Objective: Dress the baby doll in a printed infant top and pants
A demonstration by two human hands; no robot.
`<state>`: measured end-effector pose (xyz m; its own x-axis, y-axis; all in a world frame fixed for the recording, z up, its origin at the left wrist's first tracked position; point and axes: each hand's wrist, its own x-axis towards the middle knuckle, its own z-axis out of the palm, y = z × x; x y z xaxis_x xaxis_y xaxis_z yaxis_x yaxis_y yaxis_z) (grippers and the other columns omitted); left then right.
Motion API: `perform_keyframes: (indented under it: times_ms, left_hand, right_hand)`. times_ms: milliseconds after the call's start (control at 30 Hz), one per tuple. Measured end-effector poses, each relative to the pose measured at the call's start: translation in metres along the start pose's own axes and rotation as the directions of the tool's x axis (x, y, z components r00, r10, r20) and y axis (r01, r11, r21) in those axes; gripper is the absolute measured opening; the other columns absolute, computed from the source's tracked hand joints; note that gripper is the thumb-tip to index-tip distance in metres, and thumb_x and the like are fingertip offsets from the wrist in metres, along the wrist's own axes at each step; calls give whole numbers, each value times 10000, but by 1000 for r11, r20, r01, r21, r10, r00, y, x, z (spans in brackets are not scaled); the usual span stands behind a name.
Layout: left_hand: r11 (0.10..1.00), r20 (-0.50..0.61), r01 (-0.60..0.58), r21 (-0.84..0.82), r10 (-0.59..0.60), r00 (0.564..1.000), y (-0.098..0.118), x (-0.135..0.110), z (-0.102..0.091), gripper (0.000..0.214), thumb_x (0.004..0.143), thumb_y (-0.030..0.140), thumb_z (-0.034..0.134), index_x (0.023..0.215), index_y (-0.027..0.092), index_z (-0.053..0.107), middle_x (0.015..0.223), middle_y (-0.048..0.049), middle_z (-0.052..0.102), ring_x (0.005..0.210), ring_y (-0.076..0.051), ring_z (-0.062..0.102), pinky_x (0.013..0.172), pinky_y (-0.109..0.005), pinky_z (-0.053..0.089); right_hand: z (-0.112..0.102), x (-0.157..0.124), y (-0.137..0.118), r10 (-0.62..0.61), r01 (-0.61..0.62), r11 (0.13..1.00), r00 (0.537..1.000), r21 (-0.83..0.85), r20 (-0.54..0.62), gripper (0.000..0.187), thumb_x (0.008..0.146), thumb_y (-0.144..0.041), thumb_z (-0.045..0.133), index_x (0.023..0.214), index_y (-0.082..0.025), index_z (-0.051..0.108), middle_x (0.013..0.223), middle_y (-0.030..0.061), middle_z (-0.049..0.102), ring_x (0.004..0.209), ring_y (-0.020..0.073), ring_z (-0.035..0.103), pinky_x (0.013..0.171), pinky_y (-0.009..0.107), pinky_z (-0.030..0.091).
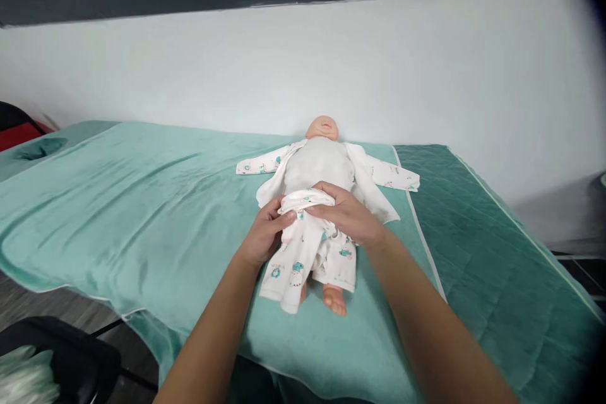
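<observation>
A baby doll (326,127) lies on its back on the green bed cover, head toward the wall and feet toward me. Its white printed jacket (394,174) hangs unfastened at both sides of the pale torso, sleeves spread out. White printed baby pants (296,265) cover the legs, with the bare feet showing below the cuffs. My left hand (267,227) grips the waistband at its left side, thumb on top. My right hand (348,211) pinches the same waistband from the right, its fingers partly behind the cloth.
The light green cover (142,202) spreads over the bed, and a darker quilted cover (492,259) lies at the right. A white wall (303,69) rises behind. At lower left stand a black chair (71,353) and a blurred pale bundle (26,379).
</observation>
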<state>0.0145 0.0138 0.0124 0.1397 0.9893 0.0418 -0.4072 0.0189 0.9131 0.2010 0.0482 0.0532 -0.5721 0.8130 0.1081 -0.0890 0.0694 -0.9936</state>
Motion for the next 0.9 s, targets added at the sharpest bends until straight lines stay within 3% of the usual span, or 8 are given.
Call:
perform_keyframes:
  times_ms: [100, 167, 267, 433, 533, 733, 900]
  left_hand:
    - [998, -45, -28, -55, 26, 999, 0, -1, 2, 298, 746, 357, 770, 918, 186, 597, 695, 30, 593, 548, -89, 524, 539, -209, 419]
    - [998, -65, -43, -52, 40, 997, 0, 0, 2, 306, 745, 377, 771, 891, 184, 583, 700, 30, 592, 558, -89, 528, 539, -204, 416]
    - [998, -64, -43, -42, 40, 997, 1, 0, 2, 328, 752, 399, 763, 929, 181, 594, 743, 16, 613, 613, -106, 560, 581, -214, 442]
    - [1000, -36, -11, -18, 10, 999, 3, -1, 4, 306, 791, 394, 734, 974, 176, 620, 777, 7, 630, 678, -118, 583, 646, -225, 467]
    - [999, -45, -12, -33, 11, 999, 3, -1, 6, 324, 788, 396, 737, 997, 174, 626, 801, -2, 638, 695, -122, 591, 656, -231, 477]
    - [997, -124, -60, -42, 55, 991, 11, -10, 28, 240, 797, 364, 728, 891, 180, 605, 722, 24, 597, 611, -92, 538, 589, -205, 435]
    - [998, -264, -63, -30, 53, 963, 22, -39, 53, 221, 811, 367, 708, 862, 179, 603, 717, 25, 579, 625, -92, 529, 594, -208, 431]
  right_hand:
    - [2, -1, -8, 37, 2, 982, 978, -189, 203, 358, 763, -422, 744, 1034, -203, 661, 969, 7, 678, 878, 176, 604, 751, 276, 454]
    - [3, -2, -10, 72, 8, 960, 959, -280, 275, 343, 764, -411, 746, 1034, -207, 690, 995, 11, 701, 923, 198, 618, 800, 299, 462]
    - [4, -1, -5, 73, -23, 961, 982, -276, 174, 277, 827, -397, 675, 1018, -199, 698, 987, 15, 707, 929, 201, 624, 811, 308, 465]
    - [6, 1, 5, 52, -52, 997, 999, -63, 2, 324, 840, -404, 657, 1080, -187, 649, 1005, 30, 691, 897, 185, 621, 774, 290, 475]
    - [8, 2, 6, 49, -53, 995, 997, -83, -53, 355, 826, -461, 664, 1033, -173, 647, 926, 25, 677, 813, 169, 604, 706, 273, 467]
    - [8, 2, 6, 1, -13, 989, 997, -146, -80, 351, 830, -457, 645, 1041, -176, 647, 919, 18, 668, 806, 166, 590, 711, 273, 456]
    - [4, 1, 7, -5, 7, 954, 1000, -299, 7, 263, 799, -391, 653, 953, -177, 658, 854, -5, 658, 762, 152, 566, 663, 248, 418]
